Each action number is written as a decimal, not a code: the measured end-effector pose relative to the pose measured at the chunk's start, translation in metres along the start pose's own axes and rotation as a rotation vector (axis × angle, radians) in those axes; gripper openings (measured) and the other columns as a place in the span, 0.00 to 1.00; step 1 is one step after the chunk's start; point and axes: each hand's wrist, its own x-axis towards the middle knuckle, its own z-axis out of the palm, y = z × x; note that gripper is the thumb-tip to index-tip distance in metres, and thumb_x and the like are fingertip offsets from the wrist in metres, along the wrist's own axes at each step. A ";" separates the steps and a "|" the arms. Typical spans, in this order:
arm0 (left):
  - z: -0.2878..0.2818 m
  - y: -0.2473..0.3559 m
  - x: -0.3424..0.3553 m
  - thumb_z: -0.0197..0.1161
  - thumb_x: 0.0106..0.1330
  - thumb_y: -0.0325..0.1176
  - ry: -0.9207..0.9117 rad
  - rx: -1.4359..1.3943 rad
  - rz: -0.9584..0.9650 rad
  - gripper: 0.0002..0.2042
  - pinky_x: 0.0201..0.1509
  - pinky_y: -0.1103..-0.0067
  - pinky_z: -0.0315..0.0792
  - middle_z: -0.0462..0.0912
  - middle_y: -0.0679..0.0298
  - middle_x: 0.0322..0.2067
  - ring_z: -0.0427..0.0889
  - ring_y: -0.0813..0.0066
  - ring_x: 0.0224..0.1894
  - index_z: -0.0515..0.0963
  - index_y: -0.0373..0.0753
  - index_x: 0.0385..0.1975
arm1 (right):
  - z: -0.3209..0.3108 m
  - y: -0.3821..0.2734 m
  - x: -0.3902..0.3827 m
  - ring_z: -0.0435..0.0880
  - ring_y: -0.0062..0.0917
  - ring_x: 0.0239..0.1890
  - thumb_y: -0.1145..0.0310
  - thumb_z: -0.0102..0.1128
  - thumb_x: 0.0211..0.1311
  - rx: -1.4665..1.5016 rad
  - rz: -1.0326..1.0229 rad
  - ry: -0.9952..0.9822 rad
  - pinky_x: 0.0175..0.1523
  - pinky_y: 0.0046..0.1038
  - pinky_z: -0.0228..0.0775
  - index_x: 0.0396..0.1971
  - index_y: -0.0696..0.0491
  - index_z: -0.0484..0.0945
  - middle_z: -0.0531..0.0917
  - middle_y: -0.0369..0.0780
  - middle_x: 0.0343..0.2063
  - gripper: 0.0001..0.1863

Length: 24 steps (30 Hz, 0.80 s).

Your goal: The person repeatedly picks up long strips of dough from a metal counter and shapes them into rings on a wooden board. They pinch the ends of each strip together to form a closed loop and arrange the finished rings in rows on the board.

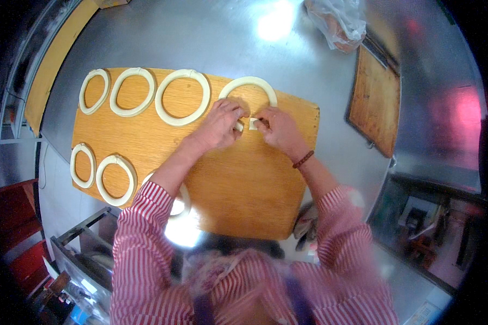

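Observation:
A pale dough strip (248, 81) curves into a ring at the far right of the wooden board (244, 184), with its two ends facing each other across a small gap. My left hand (223, 123) is closed on its left end. Its right end is pinched between the thumb and fingers of my right hand (279, 129), which wears a beaded bracelet at the wrist. To the left lie several closed dough rings, the nearest one (183, 97) beside my left hand. Another ring (180, 201) is mostly hidden under my left forearm.
The board rests on a shiny metal table (200, 40). A smaller wooden board (375, 100) lies at the right, below a clear plastic bag (339, 24) with something brown inside. A dark cloth-like item (306, 225) is by the board's near right corner. Red chairs (24, 238) stand at the left.

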 end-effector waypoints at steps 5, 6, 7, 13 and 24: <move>-0.009 -0.004 0.005 0.66 0.57 0.30 -0.071 -0.043 -0.039 0.12 0.60 0.64 0.67 0.80 0.55 0.40 0.77 0.55 0.48 0.79 0.35 0.40 | 0.015 -0.012 -0.010 0.80 0.40 0.42 0.64 0.61 0.59 -0.055 0.029 0.093 0.46 0.40 0.75 0.34 0.54 0.81 0.80 0.42 0.35 0.09; -0.009 -0.005 0.006 0.65 0.58 0.30 -0.085 -0.019 -0.036 0.11 0.59 0.64 0.68 0.80 0.54 0.39 0.78 0.54 0.46 0.79 0.35 0.39 | 0.016 -0.013 -0.010 0.79 0.39 0.42 0.64 0.61 0.60 -0.053 0.032 0.110 0.46 0.40 0.75 0.34 0.54 0.81 0.80 0.42 0.35 0.09; -0.007 -0.006 0.005 0.65 0.58 0.29 -0.075 0.033 0.004 0.11 0.57 0.64 0.69 0.79 0.54 0.39 0.77 0.53 0.46 0.79 0.35 0.39 | 0.018 -0.014 -0.010 0.79 0.39 0.42 0.64 0.61 0.60 -0.058 0.047 0.112 0.47 0.39 0.75 0.34 0.54 0.82 0.80 0.42 0.35 0.09; 0.005 -0.010 0.004 0.65 0.59 0.29 0.056 0.132 0.105 0.09 0.51 0.63 0.70 0.77 0.54 0.37 0.76 0.53 0.44 0.78 0.34 0.38 | 0.023 -0.016 -0.008 0.80 0.38 0.42 0.63 0.60 0.61 -0.076 0.144 0.168 0.47 0.38 0.74 0.35 0.53 0.81 0.80 0.41 0.34 0.09; 0.025 -0.019 0.000 0.66 0.61 0.31 0.224 0.012 0.029 0.08 0.51 0.64 0.68 0.77 0.55 0.36 0.74 0.52 0.44 0.78 0.35 0.35 | 0.037 -0.018 -0.003 0.80 0.38 0.42 0.64 0.62 0.58 -0.074 0.192 0.255 0.46 0.40 0.72 0.31 0.53 0.82 0.81 0.42 0.33 0.08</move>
